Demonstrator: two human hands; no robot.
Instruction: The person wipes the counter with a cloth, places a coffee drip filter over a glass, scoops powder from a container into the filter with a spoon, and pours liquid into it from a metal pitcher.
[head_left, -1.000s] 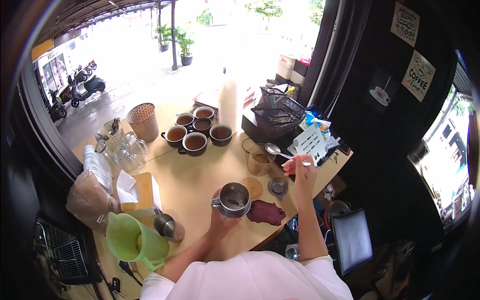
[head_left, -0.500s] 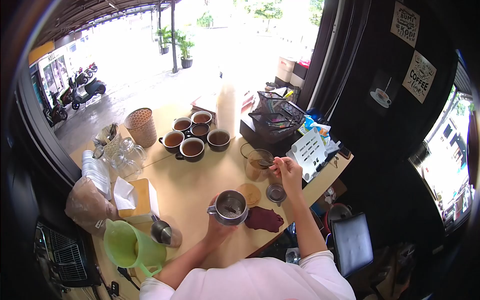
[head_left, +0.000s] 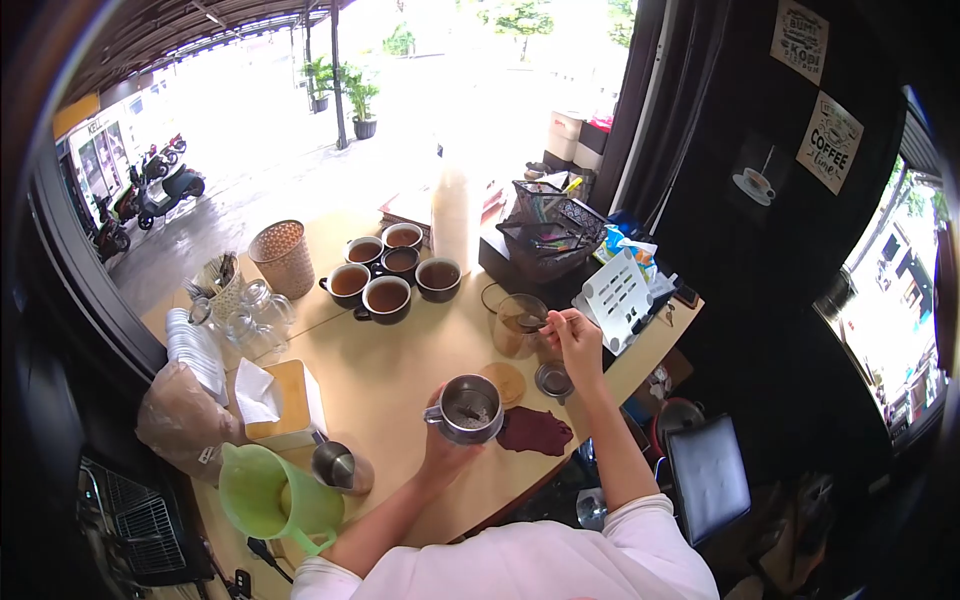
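My left hand (head_left: 446, 455) is closed around a metal coffee drip filter (head_left: 471, 425) with a side handle, held upright with its top facing up. Dark and pale specks show inside it. Between the pinched fingers of my right hand (head_left: 577, 345) is a spoon (head_left: 530, 322), its bowl over the mouth of a clear glass jar (head_left: 514, 345) with brown contents. Just in front of the jar lie a round wooden lid (head_left: 503, 382) and a small round metal piece (head_left: 553, 379). A folded maroon cloth (head_left: 535, 431) rests to the right of the filter.
Several dark cups of brown liquid (head_left: 387, 298) stand mid-table beside a tall pale cylinder (head_left: 456, 220). On the left are a green pitcher (head_left: 262, 495), a metal-topped container (head_left: 340, 468), a tissue box (head_left: 285, 400) and glass mugs (head_left: 250, 330). A white card (head_left: 615, 300) stands right.
The view has shifted slightly. Both hands keep their holds, the spoon still at the jar's mouth and the filter at nearly the same place.
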